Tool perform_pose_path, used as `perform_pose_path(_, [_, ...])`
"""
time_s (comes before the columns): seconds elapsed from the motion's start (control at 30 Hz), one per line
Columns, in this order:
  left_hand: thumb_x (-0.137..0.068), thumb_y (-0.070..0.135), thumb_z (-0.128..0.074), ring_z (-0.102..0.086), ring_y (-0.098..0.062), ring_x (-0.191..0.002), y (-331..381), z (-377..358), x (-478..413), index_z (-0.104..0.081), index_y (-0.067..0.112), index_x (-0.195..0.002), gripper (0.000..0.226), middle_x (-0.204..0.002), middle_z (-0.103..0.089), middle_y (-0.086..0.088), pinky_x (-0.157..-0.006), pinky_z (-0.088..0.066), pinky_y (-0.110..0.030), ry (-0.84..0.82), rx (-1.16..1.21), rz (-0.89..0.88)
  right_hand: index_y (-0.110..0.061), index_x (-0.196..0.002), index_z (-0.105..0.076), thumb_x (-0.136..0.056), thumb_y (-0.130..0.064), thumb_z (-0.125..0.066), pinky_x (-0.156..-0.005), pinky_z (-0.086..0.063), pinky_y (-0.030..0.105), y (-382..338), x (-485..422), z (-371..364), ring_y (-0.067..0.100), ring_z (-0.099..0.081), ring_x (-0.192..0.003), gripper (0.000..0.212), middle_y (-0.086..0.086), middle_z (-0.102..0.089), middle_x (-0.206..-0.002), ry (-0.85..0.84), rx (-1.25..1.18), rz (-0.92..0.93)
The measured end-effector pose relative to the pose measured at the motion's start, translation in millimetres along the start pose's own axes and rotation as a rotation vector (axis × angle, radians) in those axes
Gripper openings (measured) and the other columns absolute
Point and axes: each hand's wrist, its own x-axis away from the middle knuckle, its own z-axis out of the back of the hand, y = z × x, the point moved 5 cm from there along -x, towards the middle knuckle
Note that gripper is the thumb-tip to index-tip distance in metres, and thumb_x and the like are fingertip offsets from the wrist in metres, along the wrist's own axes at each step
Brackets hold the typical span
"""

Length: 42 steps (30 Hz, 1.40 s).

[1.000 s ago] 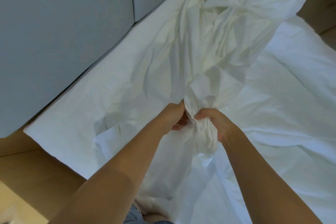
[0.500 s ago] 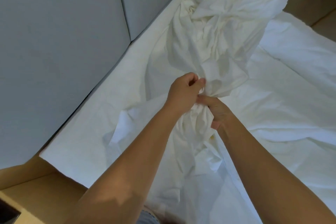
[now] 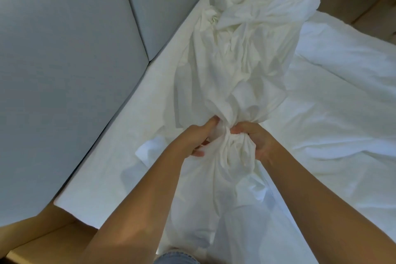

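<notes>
Left hand (image 3: 196, 137) and right hand (image 3: 256, 141), fingers curled, grip a bunched white sheet (image 3: 235, 53) above the bed (image 3: 342, 92), beside grey headboard panels (image 3: 64, 70).

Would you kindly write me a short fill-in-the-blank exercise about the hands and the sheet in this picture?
The bunched sheet is ____ in colour.
It is gripped by ____ hands: the left hand and the right hand.
The padded panels beside the bed are ____.
Missing words: white; two; grey.
</notes>
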Motion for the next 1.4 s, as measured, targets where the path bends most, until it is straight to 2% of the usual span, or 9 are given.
perform_pose_path(0.13, [-0.094, 0.024, -0.052, -0.043, -0.009, -0.047, 22.8, -3.7, -1.9, -0.057, 0.012, -0.07, 0.027, -0.059, -0.056, 0.0, -0.038, -0.029, -0.016, 0.038, 0.105, -0.206, 0.0, -0.101, -0.063, -0.061, 0.002, -0.061, -0.079, -0.052, 0.04, 6.8, 2.0, 1.7, 0.03, -0.064, -0.083, 0.04, 0.016, -0.065, -0.092, 0.023, 0.042, -0.046])
perform_pose_path(0.2, [-0.094, 0.012, -0.05, -0.043, -0.011, -0.051, 41.5, -0.4, 2.1, -0.047, 0.014, -0.063, 0.031, -0.06, -0.049, -0.001, -0.044, -0.036, -0.015, 0.134, 0.217, -0.371, -0.002, -0.101, -0.066, -0.061, 0.004, -0.065, -0.072, -0.055, 0.039, 5.4, 2.8, 3.7, 0.03, -0.067, -0.081, 0.041, 0.016, -0.066, -0.094, 0.04, 0.069, -0.074])
perform_pose_path(0.4, [-0.093, 0.012, -0.05, -0.03, -0.012, -0.051, 88.5, -14.9, 18.2, -0.029, 0.018, -0.057, 0.042, -0.053, -0.032, 0.002, -0.052, -0.028, -0.028, 0.194, 0.312, -0.597, -0.009, -0.081, -0.077, -0.062, -0.008, -0.077, -0.068, -0.057, 0.037, -21.0, -1.9, -11.1, 0.026, -0.071, -0.078, 0.019, 0.013, -0.073, -0.085, -0.041, 0.067, -0.054])
perform_pose_path(0.63, [-0.093, 0.015, -0.052, -0.042, -0.023, -0.064, 96.7, -5.1, 18.9, -0.041, 0.012, -0.061, 0.034, -0.062, -0.042, -0.006, -0.066, -0.04, -0.037, 0.154, 0.203, -0.664, -0.009, -0.078, -0.074, -0.054, 0.002, -0.06, -0.063, -0.056, 0.036, -23.5, -6.7, -8.0, 0.028, -0.07, -0.072, 0.03, 0.013, -0.07, -0.08, 0.056, 0.146, -0.059])
perform_pose_path(0.73, [-0.093, 0.036, -0.053, -0.061, -0.022, -0.087, 82.5, 4.2, 13.7, -0.062, 0.008, -0.095, 0.029, -0.096, -0.065, -0.005, -0.086, -0.05, -0.035, 0.182, 0.121, -0.58, -0.006, -0.079, -0.072, -0.055, 0.0, -0.057, -0.063, -0.056, 0.035, -14.6, -7.3, -1.9, 0.027, -0.068, -0.069, 0.029, 0.013, -0.068, -0.078, 0.072, 0.044, -0.011])
perform_pose_path(0.87, [-0.078, 0.071, -0.053, -0.055, -0.022, -0.108, 29.9, 4.9, 1.8, -0.053, 0.009, -0.129, 0.08, -0.126, -0.057, -0.004, -0.085, -0.04, -0.031, 0.07, -0.113, -0.179, -0.005, -0.072, -0.074, -0.056, -0.003, -0.056, -0.054, -0.055, 0.032, -5.8, -8.1, 2.9, 0.026, -0.069, -0.064, 0.024, 0.013, -0.069, -0.071, 0.085, -0.005, -0.029])
perform_pose_path(1.07, [-0.092, 0.019, -0.056, -0.054, -0.011, -0.063, 50.5, 5.0, 2.8, -0.062, 0.012, -0.081, 0.014, -0.073, -0.059, -0.001, -0.05, -0.041, -0.014, 0.068, -0.035, -0.307, -0.005, -0.085, -0.07, -0.056, -0.003, -0.063, -0.062, -0.056, 0.037, 3.4, -5.5, 0.9, 0.028, -0.069, -0.069, 0.03, 0.013, -0.069, -0.076, 0.081, 0.073, -0.121])
perform_pose_path(1.27, [-0.095, 0.014, -0.045, -0.039, -0.011, -0.057, 111.5, -10.4, 17.2, -0.046, 0.014, -0.064, 0.031, -0.062, -0.044, 0.001, -0.055, -0.035, -0.022, 0.262, 0.183, -0.558, -0.009, -0.077, -0.077, -0.055, -0.019, -0.087, -0.078, -0.054, 0.04, -16.3, -4.9, -8.8, 0.025, -0.071, -0.078, 0.026, 0.012, -0.073, -0.085, 0.011, 0.015, -0.038])
perform_pose_path(1.4, [-0.096, 0.021, -0.05, -0.052, -0.014, -0.079, 143.6, -17.8, 24.2, -0.057, 0.016, -0.078, 0.02, -0.083, -0.057, -0.001, -0.078, -0.046, -0.023, 0.084, 0.377, -0.582, -0.01, -0.073, -0.078, -0.06, -0.015, -0.08, -0.066, -0.057, 0.033, -23.8, -2.2, -18.5, 0.023, -0.072, -0.074, 0.015, 0.01, -0.073, -0.08, -0.021, -0.044, 0.026])
